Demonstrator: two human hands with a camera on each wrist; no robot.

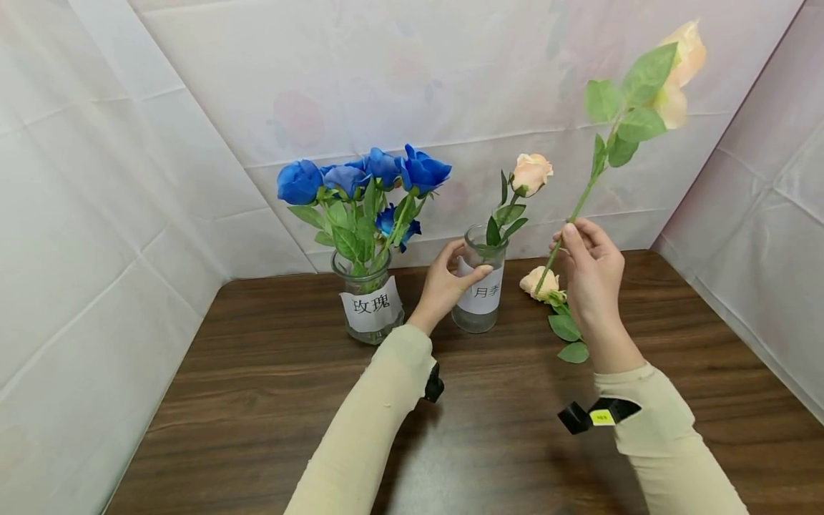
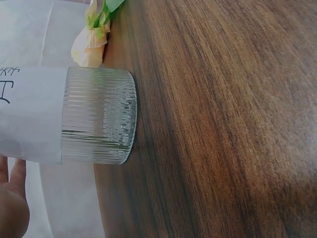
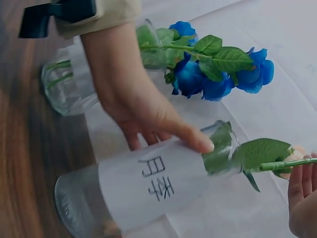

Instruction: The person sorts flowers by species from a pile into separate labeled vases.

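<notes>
Meanwhile left hand (image 1: 447,282) grips jar (image 1: 479,300); right hand (image 1: 592,275) pinches peach rose (image 1: 676,79) aloft.

We see our left hand (image 3: 143,111) gripping the labelled jar (image 3: 148,186), a leafy stem (image 3: 267,161) at its mouth, our right hand (image 3: 303,198) pinching a stem, blue roses (image 3: 218,74) in a second jar (image 3: 67,89), brown desk (image 3: 25,163)

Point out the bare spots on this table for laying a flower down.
Bare wood lies in front of the jars, between the two sleeves, and left of the blue-rose jar. The table is crowded around the peach-rose jar, where a loose peach rose lies.
</notes>
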